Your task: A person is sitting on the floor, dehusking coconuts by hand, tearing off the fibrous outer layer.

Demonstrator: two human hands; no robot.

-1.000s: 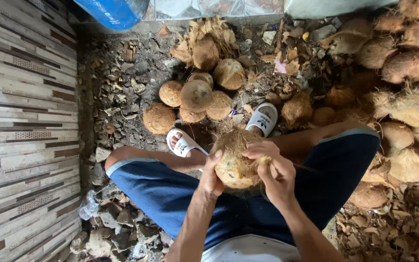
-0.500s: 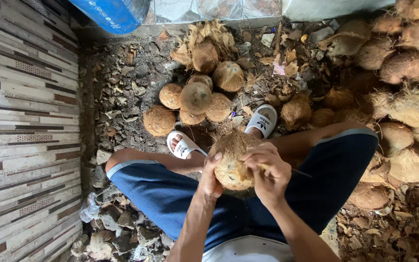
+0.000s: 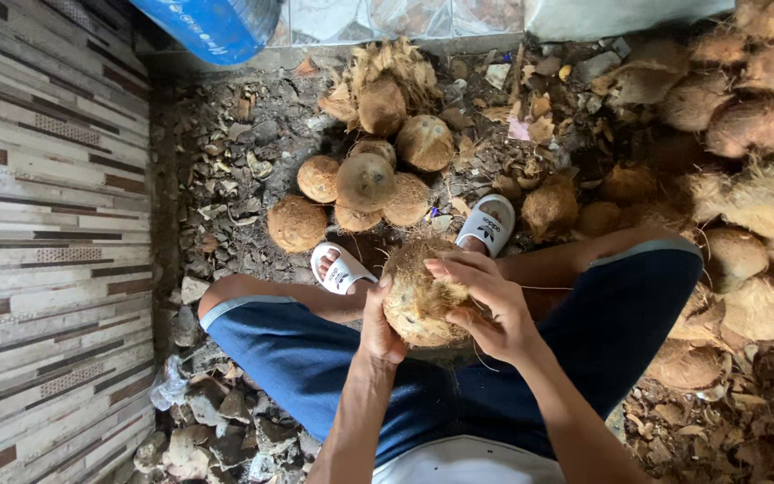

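I sit on the ground in blue shorts and white slides. A brown, fibrous coconut (image 3: 416,296) is held over my lap between both hands. My left hand (image 3: 378,318) cups its left side. My right hand (image 3: 481,300) grips the right side and top, fingers curled into a strip of loose husk fibre. In front of my feet lies a small heap of husked coconuts (image 3: 365,184).
A striped tiled wall (image 3: 47,233) runs along the left. A blue container (image 3: 212,27) stands at the top. A large pile of unhusked coconuts (image 3: 745,206) fills the right side. Husk scraps and shell pieces (image 3: 217,206) cover the ground.
My right hand has shifted over the top of the coconut, and the nut has turned slightly in my hands. My legs and feet stay put.
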